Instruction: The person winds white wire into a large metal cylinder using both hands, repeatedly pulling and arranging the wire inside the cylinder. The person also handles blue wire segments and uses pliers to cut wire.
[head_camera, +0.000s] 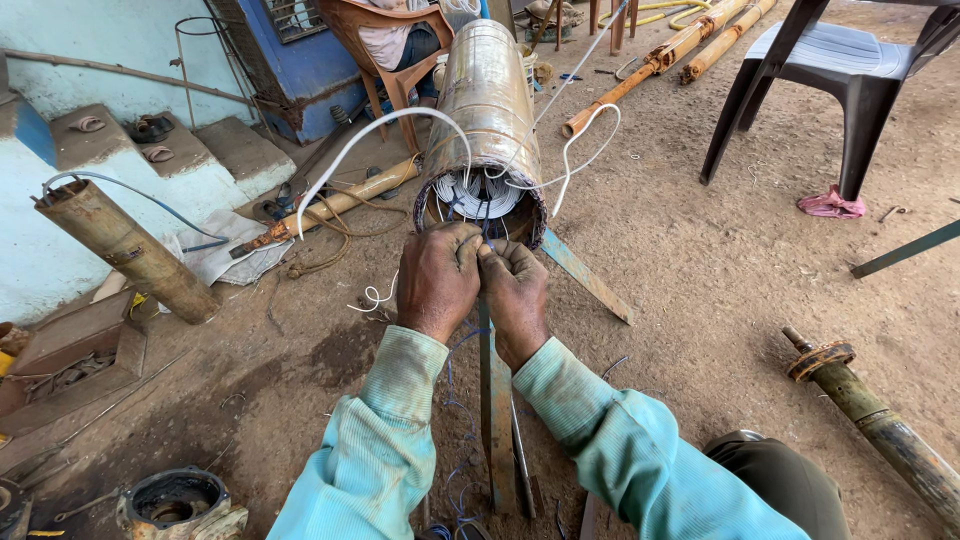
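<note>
Your hands meet at the open mouth of a long, rusty metal cylinder (488, 110), a motor stator casing lying on its side on the dirt floor and running away from your knuckles. Inside its rim, just beyond your fingertips, white winding wires (480, 195) sit packed in neat bundles; looser white leads (380, 135) arc out above and to either side of your hands. Under your wrists runs a flat, rusted steel strip (497, 420), a prop of angled bars carrying the casing.

Your left hand (437, 280) is curled shut, its fingers bunched as if pinching something fine; your right hand (514, 290) is closed the same way, knuckles pressed against the left. What lies between the fingertips is hidden, though thin blue wire strands (458, 385) trail beneath your wrists. By the look of it, you are joining or dressing a fine wire at the winding end. As a judgement, the next move calls for small, steady finger work and slack kept off the sharp, flaking rim.

Well off from your left hand stands a second corroded tube (125, 250), leaning, with a blue cable at its top. Far out from your right hand lies a dull, pitted shaft (880, 425) on the ground, and beyond it a grey plastic chair (840, 70). Near your left elbow rests a round cast housing (180, 500), grimy and hollow.
</note>
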